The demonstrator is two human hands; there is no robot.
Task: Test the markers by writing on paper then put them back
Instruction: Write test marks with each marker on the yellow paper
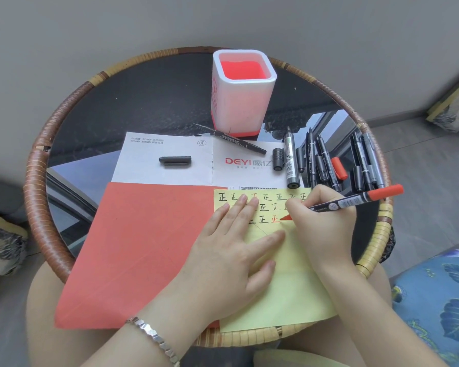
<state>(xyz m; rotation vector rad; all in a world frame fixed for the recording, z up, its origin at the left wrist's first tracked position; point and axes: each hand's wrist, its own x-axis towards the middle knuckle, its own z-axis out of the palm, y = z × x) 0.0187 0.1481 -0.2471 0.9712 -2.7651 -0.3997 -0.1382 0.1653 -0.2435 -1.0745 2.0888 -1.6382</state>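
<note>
My right hand (pixel 321 221) grips a red marker (pixel 355 200), its red tip touching the yellow paper (pixel 289 287) beside a freshly written red character. Rows of black and red characters fill the top of that sheet. My left hand (pixel 233 247) lies flat on the yellow paper, fingers spread, partly covering the writing. Several black markers (pixel 326 160) and loose caps, one of them red (pixel 339 168), lie at the right of the table. Another black marker (pixel 231 139) rests on a white printed sheet (pixel 170 160) next to a black cap (pixel 175 160).
A white pen holder with a red inside (pixel 243 91) stands at the back of the round, rattan-rimmed glass table (pixel 143 102). A red sheet (pixel 143 247) lies under the yellow one at the left. A blue patterned cushion (pixel 440 300) is at the right.
</note>
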